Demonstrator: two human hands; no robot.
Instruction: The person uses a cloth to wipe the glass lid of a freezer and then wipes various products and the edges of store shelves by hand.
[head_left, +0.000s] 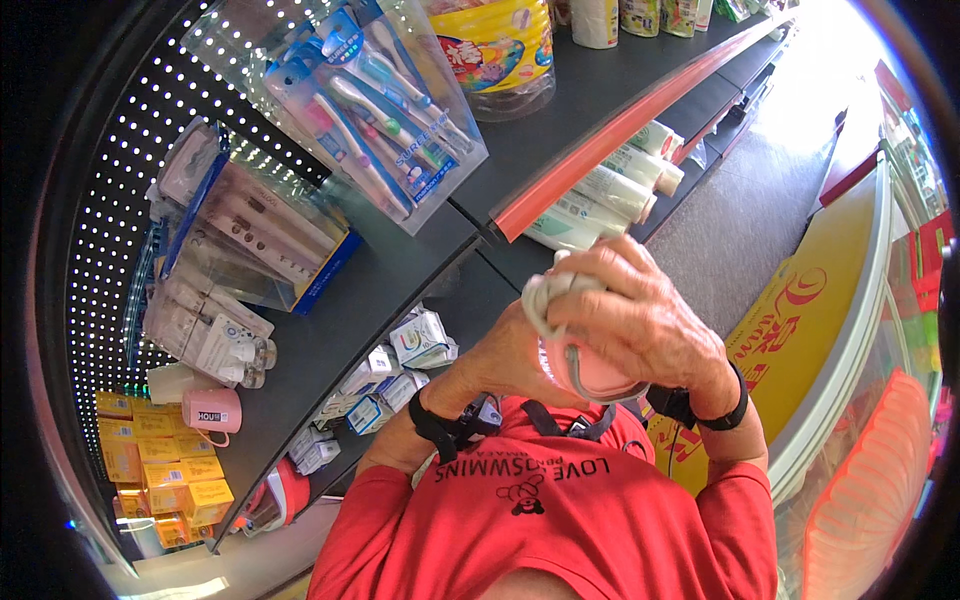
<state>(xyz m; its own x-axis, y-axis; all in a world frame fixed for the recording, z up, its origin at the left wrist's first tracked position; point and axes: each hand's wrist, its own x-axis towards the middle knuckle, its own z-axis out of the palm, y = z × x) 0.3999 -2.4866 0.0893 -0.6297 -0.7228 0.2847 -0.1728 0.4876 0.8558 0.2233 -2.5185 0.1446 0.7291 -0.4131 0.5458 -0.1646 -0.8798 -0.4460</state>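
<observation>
In front of my chest, my left hand (514, 352) is wrapped around a pink cup-like item (604, 373) with a grey edge. My right hand (630, 307) lies over the same item and grips a bunched pale grey cloth (559, 292) against it. Part of the item is covered by the fingers, so its full shape cannot be told. A pink mug (212, 411) stands upright on the dark shelf at the left, near small yellow boxes (165, 469).
Packaged toothbrushes (375, 112) and a clear, blue-edged box (259, 225) stand on the dark shelf (390, 259). A large yellow-labelled tub (495, 52) is behind. White rolled packs (607, 191) lie below the red shelf edge (592, 161). A yellow panelled counter (810, 300) borders the right side.
</observation>
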